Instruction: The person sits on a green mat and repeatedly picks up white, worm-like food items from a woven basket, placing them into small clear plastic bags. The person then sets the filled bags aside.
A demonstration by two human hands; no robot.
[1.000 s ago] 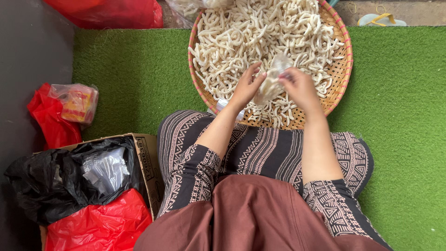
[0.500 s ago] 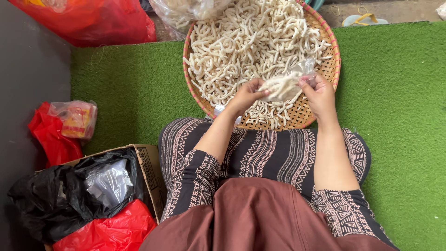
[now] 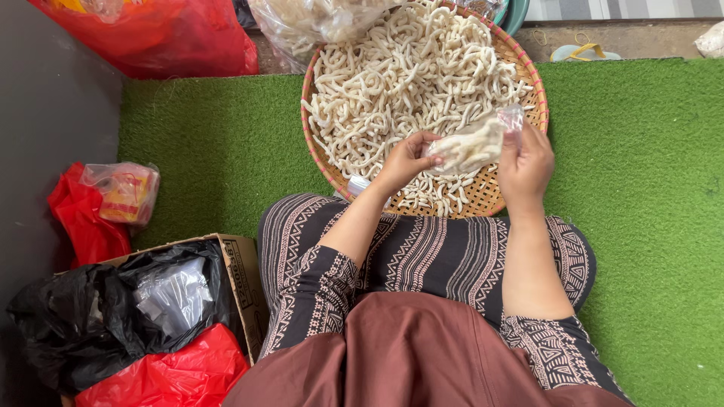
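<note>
Clear packet, between left hand, right hand

Soft, even daylight, faint shadows, sharp focus throughout.

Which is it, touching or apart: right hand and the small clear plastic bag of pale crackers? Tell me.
Touching. The head view shows the right hand gripping the small clear plastic bag.

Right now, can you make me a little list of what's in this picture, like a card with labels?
left hand: pinches one end of the small clear bag
right hand: holds the bag's other end
bag: filled with pale curly crackers
basket: round, woven, heaped with the same crackers, on the green mat
box: cardboard, beside the person's knee, holding black and red bags
</note>
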